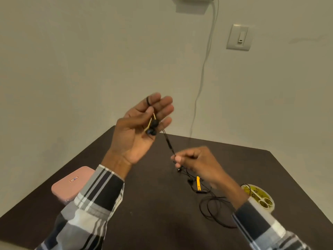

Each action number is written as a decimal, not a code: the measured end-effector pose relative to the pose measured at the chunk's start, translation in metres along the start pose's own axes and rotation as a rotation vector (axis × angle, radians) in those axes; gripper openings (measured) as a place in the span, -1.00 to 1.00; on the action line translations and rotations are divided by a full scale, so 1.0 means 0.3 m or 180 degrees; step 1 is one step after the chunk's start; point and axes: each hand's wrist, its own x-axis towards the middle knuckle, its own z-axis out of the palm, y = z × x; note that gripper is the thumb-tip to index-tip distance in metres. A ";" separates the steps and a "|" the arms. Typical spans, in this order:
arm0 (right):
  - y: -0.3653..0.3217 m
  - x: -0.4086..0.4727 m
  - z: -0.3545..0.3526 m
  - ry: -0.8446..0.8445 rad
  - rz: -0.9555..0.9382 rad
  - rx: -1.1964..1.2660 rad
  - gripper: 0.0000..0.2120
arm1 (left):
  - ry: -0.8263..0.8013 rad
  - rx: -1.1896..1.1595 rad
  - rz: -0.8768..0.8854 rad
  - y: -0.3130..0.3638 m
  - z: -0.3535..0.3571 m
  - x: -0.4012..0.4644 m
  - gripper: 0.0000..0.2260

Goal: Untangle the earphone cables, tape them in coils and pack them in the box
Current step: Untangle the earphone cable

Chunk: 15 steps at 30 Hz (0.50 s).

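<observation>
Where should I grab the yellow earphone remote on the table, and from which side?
Pinch the yellow remote across its narrow width, coming from above. It lies flat on the table, long and slim, with black cable looped round it, so its long sides seem easiest to reach.

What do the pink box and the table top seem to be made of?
The pink box looks like moulded plastic with a matte to satin finish: rounded corners, even colour, a soft sheen. The table top seems a dark brown laminate or painted board, smooth and matte; no wood grain shows, so this stays uncertain.
</observation>
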 end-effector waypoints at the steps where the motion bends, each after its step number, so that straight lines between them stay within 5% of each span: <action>1: 0.006 -0.031 0.029 -0.0156 0.0020 -0.0022 -0.83 | 0.0355 0.0176 0.0146 0.001 0.000 0.020 -0.67; 7: -0.063 -0.160 0.066 -0.0452 -0.0332 -0.0644 -0.77 | 0.0774 0.2021 0.0058 -0.008 -0.117 0.067 -0.71; 11: -0.170 -0.174 -0.024 0.0006 -0.0697 -0.0748 -0.80 | 0.0140 0.2877 -0.0646 -0.024 -0.148 0.046 -0.74; 15: -0.239 -0.137 -0.114 0.0308 -0.0872 -0.1199 -0.87 | -0.0544 0.2803 -0.1331 -0.037 -0.116 0.029 -0.72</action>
